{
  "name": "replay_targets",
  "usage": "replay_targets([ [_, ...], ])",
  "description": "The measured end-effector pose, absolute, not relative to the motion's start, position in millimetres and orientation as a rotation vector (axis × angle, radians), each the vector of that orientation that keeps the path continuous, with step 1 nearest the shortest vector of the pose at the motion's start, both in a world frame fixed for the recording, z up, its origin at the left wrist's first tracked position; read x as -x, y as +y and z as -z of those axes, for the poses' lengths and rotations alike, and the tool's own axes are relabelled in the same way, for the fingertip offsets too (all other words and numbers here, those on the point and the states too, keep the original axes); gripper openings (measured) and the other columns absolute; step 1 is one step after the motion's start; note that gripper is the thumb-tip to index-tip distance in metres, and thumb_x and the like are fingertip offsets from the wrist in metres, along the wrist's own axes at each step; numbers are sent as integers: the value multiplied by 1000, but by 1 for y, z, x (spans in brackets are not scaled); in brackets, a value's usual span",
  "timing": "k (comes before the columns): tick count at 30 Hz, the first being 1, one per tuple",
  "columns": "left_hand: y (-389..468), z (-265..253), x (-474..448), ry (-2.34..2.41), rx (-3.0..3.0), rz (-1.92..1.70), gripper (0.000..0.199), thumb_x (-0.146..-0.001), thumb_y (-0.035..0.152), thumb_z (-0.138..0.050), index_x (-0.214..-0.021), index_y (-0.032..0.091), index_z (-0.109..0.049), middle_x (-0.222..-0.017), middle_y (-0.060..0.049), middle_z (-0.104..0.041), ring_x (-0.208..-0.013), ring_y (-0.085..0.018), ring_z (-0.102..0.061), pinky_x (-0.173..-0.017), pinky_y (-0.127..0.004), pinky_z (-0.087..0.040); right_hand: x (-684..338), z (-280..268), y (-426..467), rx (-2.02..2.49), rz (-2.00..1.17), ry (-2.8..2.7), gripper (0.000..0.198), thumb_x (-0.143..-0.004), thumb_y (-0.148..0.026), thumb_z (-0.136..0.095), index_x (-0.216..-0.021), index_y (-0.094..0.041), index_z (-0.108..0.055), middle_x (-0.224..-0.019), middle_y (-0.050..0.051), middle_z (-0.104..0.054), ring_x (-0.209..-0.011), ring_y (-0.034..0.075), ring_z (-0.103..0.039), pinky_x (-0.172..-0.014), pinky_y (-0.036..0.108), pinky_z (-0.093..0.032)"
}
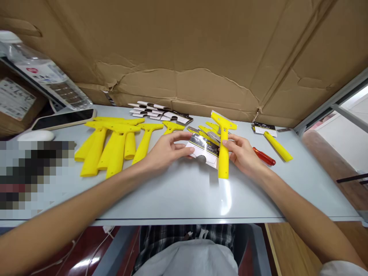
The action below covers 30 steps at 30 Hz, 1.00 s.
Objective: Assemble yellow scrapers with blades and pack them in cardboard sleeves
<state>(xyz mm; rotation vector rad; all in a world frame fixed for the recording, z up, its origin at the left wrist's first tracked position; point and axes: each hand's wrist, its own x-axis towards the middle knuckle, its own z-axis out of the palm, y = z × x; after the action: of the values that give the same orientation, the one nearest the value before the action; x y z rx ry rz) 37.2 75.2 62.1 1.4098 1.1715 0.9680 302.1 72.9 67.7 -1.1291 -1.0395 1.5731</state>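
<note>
My left hand pinches a black-and-white printed card sleeve between thumb and fingers, above the table's middle. Beside it, my right hand grips a yellow scraper by its handle, with the wide head pointing up and away. The card's right edge meets or passes behind the scraper handle; whether they touch I cannot tell. Behind my hands lie yellow scraper parts and metal pieces, partly hidden. A red-handled tool rests just right of my right hand, its far end hidden by that hand.
Several yellow scrapers lie on the left of the grey table. A pile of cards sits at the back. Another scraper and card lie right. A phone and plastic bottle are left; cardboard stands behind.
</note>
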Motion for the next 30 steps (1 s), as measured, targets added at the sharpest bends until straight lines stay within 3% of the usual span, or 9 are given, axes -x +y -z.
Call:
replay_targets([
  [3, 78, -57, -38, 1143, -1222, -924, 55, -77, 33, -94, -125, 17, -73, -119, -13, -82, -83, -23, -81, -85, -39, -68, -302, -66, 73, 1139, -1556, -1062, 57, -68, -47, -96, -110, -18, -70, -105, 7, -75, -95, 18, -72, -79, 30, -62],
  [6, 79, -56, -39, 1087, -1214, -860, 40, -77, 30, -93, -111, 16, -78, -101, -10, -84, -80, -22, -79, -86, -38, -67, -303, -64, 74, 1150, -1540, -1074, 59, -69, -49, -95, -113, -18, -69, -110, 8, -76, -101, 22, -74, -85, 36, -64],
  [11, 76, -57, -42, 915, -1182, -838, 20, -76, 19, -85, -95, 16, -78, -102, -8, -82, -90, -21, -78, -88, -34, -65, -305, -66, 77, 1133, -1466, -992, 56, -70, -51, -94, -106, -18, -66, -105, 7, -73, -106, 26, -75, -94, 41, -64],
  [15, 75, -56, -44, 808, -913, -888, 18, -74, 13, -77, -75, 19, -61, -93, -5, -79, -81, -21, -78, -81, -34, -65, -307, -70, 77, 1116, -1412, -956, 53, -72, -50, -93, -104, -19, -65, -99, 6, -70, -111, 26, -74, -96, 40, -64],
  [17, 75, -57, -44, 836, -754, -842, 20, -80, 17, -73, -75, 20, -54, -92, -6, -78, -69, -19, -76, -70, -33, -64, -307, -70, 76, 1115, -1406, -960, 50, -74, -50, -91, -105, -20, -64, -99, 5, -69, -112, 25, -74, -97, 40, -64],
  [20, 78, -59, -45, 913, -621, -776, 10, -93, 26, -62, -86, 20, -58, -88, -11, -79, -59, -18, -71, -53, -27, -58, -306, -69, 75, 1109, -1417, -974, 48, -76, -50, -89, -104, -20, -62, -97, 4, -68, -111, 25, -74, -96, 40, -63],
  [25, 78, -61, -51, 1025, -593, -759, 17, -102, 16, -48, -87, 17, -58, -73, -10, -72, -50, -12, -64, -47, -19, -52, -304, -69, 75, 1126, -1405, -971, 57, -71, -52, -93, -105, -20, -61, -97, 4, -69, -111, 25, -74, -91, 38, -62],
  [30, 73, -64, -52, 1069, -751, -761, 21, -106, 20, -50, -87, 17, -57, -66, -6, -67, -43, -11, -58, -36, -16, -41, -303, -72, 75, 1139, -1378, -963, 60, -68, -54, -94, -103, -19, -60, -99, 5, -70, -108, 24, -74, -85, 34, -62],
])
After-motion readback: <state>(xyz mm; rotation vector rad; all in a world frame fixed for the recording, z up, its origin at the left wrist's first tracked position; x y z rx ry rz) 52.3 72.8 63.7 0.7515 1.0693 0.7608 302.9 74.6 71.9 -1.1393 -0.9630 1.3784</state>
